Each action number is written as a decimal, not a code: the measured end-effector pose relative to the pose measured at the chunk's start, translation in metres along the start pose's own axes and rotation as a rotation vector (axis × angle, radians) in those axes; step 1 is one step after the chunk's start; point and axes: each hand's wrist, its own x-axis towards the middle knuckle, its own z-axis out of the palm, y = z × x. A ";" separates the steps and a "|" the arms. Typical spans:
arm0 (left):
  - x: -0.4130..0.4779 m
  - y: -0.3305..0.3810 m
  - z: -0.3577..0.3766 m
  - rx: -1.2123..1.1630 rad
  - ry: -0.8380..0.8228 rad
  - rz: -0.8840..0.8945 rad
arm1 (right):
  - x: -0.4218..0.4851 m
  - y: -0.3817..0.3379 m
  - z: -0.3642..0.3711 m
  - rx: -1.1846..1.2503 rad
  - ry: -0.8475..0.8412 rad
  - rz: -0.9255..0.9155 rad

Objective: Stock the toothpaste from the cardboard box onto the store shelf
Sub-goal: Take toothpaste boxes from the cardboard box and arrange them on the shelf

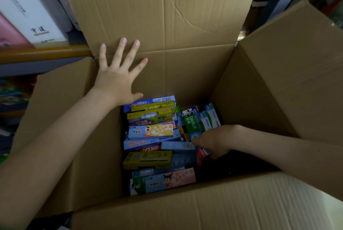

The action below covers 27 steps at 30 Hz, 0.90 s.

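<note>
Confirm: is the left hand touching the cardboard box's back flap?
Touching. The head view shows the left hand spread flat against the cardboard box's back flap, fingertips pressed just past its fold line, with no gap visible.

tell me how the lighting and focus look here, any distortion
Head view: dim, with deep shadow inside the cardboard box under the right hand; wide-angle bending stretches the forearms; the toothpaste cartons stay readable, the left hand is better lit.

Cardboard box (259, 100) – flaps open, bottom packed w/ toothpaste cartons (151, 131), most lying crosswise in stacked rows, green DARLIE carton (191, 122) & neighbours lengthwise at right. Behind-left, store shelf (44, 51) – orange front edge, carries white pack (24, 7) & pink pack (11, 35).
</note>
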 end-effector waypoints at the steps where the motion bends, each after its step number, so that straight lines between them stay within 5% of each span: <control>1: -0.001 0.000 0.000 -0.001 0.007 0.001 | 0.000 0.001 -0.002 0.013 0.006 0.008; 10: -0.003 0.001 -0.004 0.036 -0.025 -0.007 | -0.013 0.007 -0.017 0.075 0.131 0.012; 16: -0.008 0.004 -0.020 -0.022 -0.140 -0.002 | -0.057 0.021 -0.039 0.282 0.411 -0.011; 22: -0.024 0.024 -0.065 -0.683 -0.395 -0.040 | -0.114 0.035 -0.051 0.793 0.774 -0.110; 27: -0.055 0.030 -0.093 -1.243 -0.533 -0.153 | -0.125 0.027 -0.039 1.215 0.859 -0.302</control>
